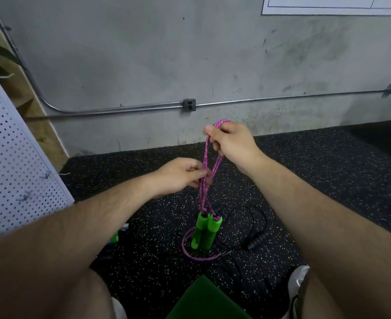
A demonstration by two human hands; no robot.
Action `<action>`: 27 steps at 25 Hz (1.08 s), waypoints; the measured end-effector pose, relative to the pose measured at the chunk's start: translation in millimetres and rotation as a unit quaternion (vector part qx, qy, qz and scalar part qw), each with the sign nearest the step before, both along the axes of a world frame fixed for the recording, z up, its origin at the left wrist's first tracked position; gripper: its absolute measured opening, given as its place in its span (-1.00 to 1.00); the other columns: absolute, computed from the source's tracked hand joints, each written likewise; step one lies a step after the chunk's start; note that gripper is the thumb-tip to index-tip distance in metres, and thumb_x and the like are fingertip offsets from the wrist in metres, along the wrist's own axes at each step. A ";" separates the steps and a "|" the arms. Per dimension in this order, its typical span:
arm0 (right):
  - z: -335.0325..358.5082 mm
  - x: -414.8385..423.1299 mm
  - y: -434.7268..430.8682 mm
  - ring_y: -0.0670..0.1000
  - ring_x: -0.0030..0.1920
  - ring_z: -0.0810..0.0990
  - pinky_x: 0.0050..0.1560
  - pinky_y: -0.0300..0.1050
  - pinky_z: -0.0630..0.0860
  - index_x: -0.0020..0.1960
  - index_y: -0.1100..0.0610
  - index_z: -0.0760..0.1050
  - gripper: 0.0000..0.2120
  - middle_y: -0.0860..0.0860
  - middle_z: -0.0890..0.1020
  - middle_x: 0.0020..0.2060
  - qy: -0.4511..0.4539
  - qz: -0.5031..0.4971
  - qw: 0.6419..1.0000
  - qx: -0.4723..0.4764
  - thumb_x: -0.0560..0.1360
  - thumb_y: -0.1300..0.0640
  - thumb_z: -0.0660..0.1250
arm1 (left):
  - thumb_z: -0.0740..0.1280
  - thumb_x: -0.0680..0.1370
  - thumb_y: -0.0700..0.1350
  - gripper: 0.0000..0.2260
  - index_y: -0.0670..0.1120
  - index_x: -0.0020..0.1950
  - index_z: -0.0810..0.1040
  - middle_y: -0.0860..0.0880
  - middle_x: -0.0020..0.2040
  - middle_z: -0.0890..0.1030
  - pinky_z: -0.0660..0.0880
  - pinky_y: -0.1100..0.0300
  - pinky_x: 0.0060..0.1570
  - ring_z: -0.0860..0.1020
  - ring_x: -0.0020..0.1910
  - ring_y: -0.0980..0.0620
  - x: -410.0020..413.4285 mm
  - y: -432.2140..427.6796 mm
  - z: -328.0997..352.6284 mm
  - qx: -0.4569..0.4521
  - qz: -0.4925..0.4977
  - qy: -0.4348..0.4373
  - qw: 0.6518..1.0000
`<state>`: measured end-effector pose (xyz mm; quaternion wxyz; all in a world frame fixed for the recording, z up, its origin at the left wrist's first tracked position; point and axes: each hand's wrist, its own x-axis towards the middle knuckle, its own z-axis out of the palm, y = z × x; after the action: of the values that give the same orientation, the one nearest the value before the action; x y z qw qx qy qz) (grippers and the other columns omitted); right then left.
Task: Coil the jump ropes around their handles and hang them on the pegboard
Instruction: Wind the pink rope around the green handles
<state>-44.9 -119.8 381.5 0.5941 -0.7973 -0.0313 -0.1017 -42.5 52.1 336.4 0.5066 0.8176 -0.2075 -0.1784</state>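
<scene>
1. Light is dim and diffuse. The grey concrete wall reads brightest. The black speckled rubber floor is darkest, falling to near-black at far right.
2. Shadows faint and soft-edged.
3. Wide-angle distortion: the metal conduit pipe bows, and the white perforated pegboard leans at the left edge.
4. Centre is sharpest: the weave of the pink braided jump rope resolves. The bare forearms near the bottom edge are soft.

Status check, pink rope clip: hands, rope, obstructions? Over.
Both busy: right hand grips pink rope at its top loop; left hand pinches strands lower. Green handles side by side below. Black jump rope lies beneath; pegboard at left.
</scene>
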 end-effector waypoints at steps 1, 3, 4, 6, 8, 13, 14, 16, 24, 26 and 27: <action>-1.3 0.4 -2.2 -0.04 -0.38 0.50 -0.35 -0.12 0.42 -0.03 0.26 0.62 -0.74 -0.02 0.58 -0.40 0.012 0.013 1.000 0.009 0.61 0.05 0.34 | 0.26 0.67 -0.19 -0.83 -0.21 0.14 0.62 -0.09 -0.02 0.74 0.60 -0.03 0.18 0.71 0.01 -0.02 0.6 -4.6 0.3 -0.012 0.024 -0.021 0.999; -5.4 -1.8 -4.7 0.02 -0.35 0.50 -0.41 -0.12 0.39 -0.07 0.23 0.59 -0.78 0.04 0.56 -0.39 0.060 0.065 0.996 -0.012 0.60 0.08 0.33 | 0.29 0.65 -0.23 -0.87 -0.15 0.04 0.65 -0.07 -0.11 0.74 0.64 0.02 0.07 0.71 -0.09 0.00 2.2 -12.0 8.1 -0.075 0.075 -0.056 0.993; -7.2 -3.7 -5.2 0.03 -0.34 0.50 -0.42 -0.11 0.38 -0.08 0.24 0.58 -0.79 0.06 0.56 -0.37 0.089 0.094 0.991 -0.014 0.57 0.08 0.32 | 0.31 0.63 -0.24 -0.86 -0.09 -0.01 0.66 -0.03 -0.14 0.73 0.64 0.08 0.02 0.70 -0.15 0.03 3.0 -13.8 13.7 -0.101 0.092 -0.072 0.988; -10.4 -4.5 -7.9 0.02 -0.34 0.49 -0.42 -0.12 0.35 -0.10 0.21 0.53 -0.82 0.05 0.54 -0.35 0.129 0.136 0.982 0.031 0.49 0.07 0.32 | 0.36 0.61 -0.23 -0.87 -0.05 -0.04 0.66 0.00 -0.14 0.71 0.62 0.14 -0.04 0.66 -0.20 0.06 5.4 -15.5 21.1 -0.109 0.098 -0.095 0.985; -12.3 -4.7 -13.6 -0.01 -0.32 0.48 -0.40 -0.13 0.35 -0.09 0.21 0.51 -0.80 0.06 0.54 -0.29 0.145 0.178 0.972 0.052 0.34 0.12 0.30 | 0.37 0.60 -0.21 -0.91 -0.08 -0.03 0.66 -0.04 -0.11 0.71 0.60 0.11 -0.01 0.66 -0.19 -0.01 5.5 -17.2 24.5 -0.100 0.105 -0.111 0.983; -25.8 -13.6 -11.1 -0.10 -0.37 0.55 -0.30 -0.19 0.50 -0.11 0.09 0.63 -0.94 0.05 0.65 -0.28 0.124 0.192 0.957 -0.181 0.51 0.11 0.46 | 0.35 0.62 -0.19 -0.88 -0.04 -0.02 0.67 -0.06 -0.04 0.74 0.61 0.22 -0.09 0.69 0.02 -0.06 8.5 -15.4 35.8 -0.177 0.138 -0.121 0.967; -26.5 -14.5 -8.4 -0.12 -0.41 0.55 -0.31 -0.20 0.52 -0.17 0.06 0.62 -0.88 0.03 0.65 -0.32 0.107 0.170 0.960 -0.193 0.53 0.09 0.46 | 0.35 0.63 -0.17 -0.88 -0.02 -0.01 0.67 -0.06 -0.02 0.74 0.60 0.23 -0.08 0.68 0.02 -0.05 9.8 -13.6 35.5 -0.176 0.135 -0.120 0.968; -24.3 -15.4 -4.6 -0.11 -0.46 0.56 -0.34 -0.19 0.55 -0.19 0.06 0.62 -0.85 0.03 0.66 -0.38 0.079 0.141 0.971 -0.177 0.56 0.10 0.43 | 0.32 0.65 -0.11 -0.87 0.03 0.02 0.67 -0.01 0.01 0.74 0.59 0.19 0.02 0.66 0.03 -0.02 12.4 -8.9 30.3 -0.159 0.120 -0.112 0.974; -6.6 -8.3 -9.1 0.08 -0.43 0.49 -0.46 -0.20 0.41 -0.13 0.35 0.59 -0.74 0.11 0.60 -0.46 0.063 0.095 0.993 -0.020 0.52 0.13 0.47 | 0.30 0.66 -0.08 -0.83 -0.02 0.18 0.64 0.01 0.14 0.70 0.46 0.23 0.28 0.61 0.17 0.17 10.8 -6.3 -13.5 -0.048 -0.012 -0.062 0.997; -7.0 -8.0 -6.4 0.03 -0.49 0.44 -0.47 -0.20 0.38 -0.25 0.24 0.56 -0.75 0.10 0.59 -0.48 0.076 0.094 0.993 0.008 0.51 0.13 0.48 | 0.32 0.65 -0.13 -0.86 0.00 0.12 0.66 0.10 0.04 0.71 0.46 0.37 0.18 0.61 0.08 0.27 5.8 -12.9 -10.4 -0.056 -0.007 -0.061 0.997; -7.9 -7.1 -5.5 0.01 -0.51 0.43 -0.46 -0.18 0.36 -0.26 0.21 0.55 -0.76 0.09 0.59 -0.48 0.078 0.091 0.993 0.021 0.52 0.12 0.48 | 0.32 0.64 -0.16 -0.86 0.00 0.10 0.66 0.11 0.03 0.72 0.46 0.39 0.17 0.61 0.08 0.27 6.0 -15.4 -10.4 -0.072 -0.006 -0.055 0.996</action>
<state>-51.9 -125.2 373.6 0.6180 -0.7841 -0.0546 0.0148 -36.5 36.6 326.0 0.5511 0.7864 -0.2518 -0.1207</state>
